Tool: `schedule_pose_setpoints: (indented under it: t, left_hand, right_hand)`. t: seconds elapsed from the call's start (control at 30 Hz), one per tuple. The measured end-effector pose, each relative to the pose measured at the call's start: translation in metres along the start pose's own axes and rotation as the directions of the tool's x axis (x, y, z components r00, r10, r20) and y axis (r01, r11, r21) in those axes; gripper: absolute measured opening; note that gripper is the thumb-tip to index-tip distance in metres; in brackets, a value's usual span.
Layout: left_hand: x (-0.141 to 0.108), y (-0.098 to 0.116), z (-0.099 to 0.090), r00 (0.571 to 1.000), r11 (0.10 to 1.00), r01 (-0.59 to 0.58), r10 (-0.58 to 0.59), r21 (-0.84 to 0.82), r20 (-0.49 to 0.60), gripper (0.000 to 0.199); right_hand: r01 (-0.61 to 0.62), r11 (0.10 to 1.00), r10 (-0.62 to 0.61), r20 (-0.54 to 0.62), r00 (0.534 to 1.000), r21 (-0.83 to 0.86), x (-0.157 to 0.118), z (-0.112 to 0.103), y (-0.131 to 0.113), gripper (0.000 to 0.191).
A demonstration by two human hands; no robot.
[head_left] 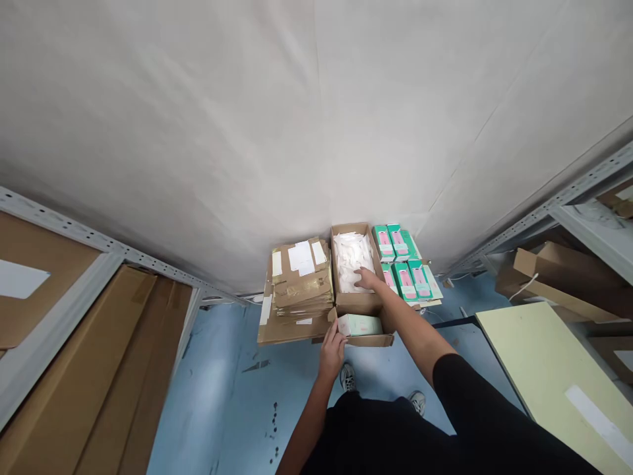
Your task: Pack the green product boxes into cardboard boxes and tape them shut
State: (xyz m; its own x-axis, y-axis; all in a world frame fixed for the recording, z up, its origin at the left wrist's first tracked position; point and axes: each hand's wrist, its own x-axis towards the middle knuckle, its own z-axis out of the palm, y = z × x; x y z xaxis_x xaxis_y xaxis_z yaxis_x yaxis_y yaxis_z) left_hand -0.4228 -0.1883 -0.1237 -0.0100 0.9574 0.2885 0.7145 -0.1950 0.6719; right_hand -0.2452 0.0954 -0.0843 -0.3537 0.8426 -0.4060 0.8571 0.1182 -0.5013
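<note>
We lean over a row of cardboard and cartons with both arms reaching down and forward. Our right arm, in a short black sleeve, runs out long and nearly straight, slanting inward from the right. Its forearm passes over the near right corner of an open carton (351,227), and our right hand (364,278) dips palm down into the near right part of it. The fingers point left, among the white packets (352,249) that fill this carton. Whether that grip is closed on a packet we cannot tell, since the fingertips blend into the white.

Our left arm comes up more steeply, its hand raised at the wrist. The left hand (333,346) is at the left edge of a smaller open carton (368,341), close to its near left corner, fingers pointing away from us and touching the cardboard. We cannot tell whether this grip pinches the wall or only rests on it. Inside that smaller carton a pale green and white box (363,324) lies lengthwise along the near edge.

The packet carton stands just beyond the smaller one. Off its left edge is a stack of flattened cardboard (304,290) with white labels; off its right edge stand green boxes (405,280) with pink fronts. The surface carrying all this is hidden from us.
</note>
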Motion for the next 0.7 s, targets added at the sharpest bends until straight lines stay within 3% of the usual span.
schedule_pose_setpoints:
  t: [0.13,0.23,0.33,0.53,0.7]
  left_hand:
    - [0.001,-0.007,0.0,1.0,1.0,0.01,-0.01,-0.009,0.012,0.022]
    - [0.001,-0.009,0.0,1.0,1.0,0.018,-0.018,-0.022,0.009,0.021]
    - [0.002,-0.009,-0.001,1.0,0.999,0.028,-0.028,-0.036,-0.008,0.02]
    - [0.01,-0.003,-0.004,1.0,0.998,0.0,-0.002,-0.057,-0.029,0.02]
    - [0.015,0.012,-0.006,0.997,0.998,-0.035,0.031,-0.06,-0.07,0.02]
  right_hand:
    - [-0.044,0.998,0.049,0.097,0.994,-0.05,0.027,0.018,0.005,0.075]
    - [-0.056,0.995,0.067,0.146,0.987,-0.082,0.031,0.028,0.01,0.055]
    - [-0.036,0.996,0.043,0.084,0.996,-0.087,0.026,0.027,0.01,0.038]
    - [0.012,0.999,-0.018,-0.128,0.992,-0.046,0.007,-0.007,0.004,0.03]
    - [0.093,0.995,-0.078,-0.336,0.938,0.03,-0.018,-0.05,-0.001,0.032]
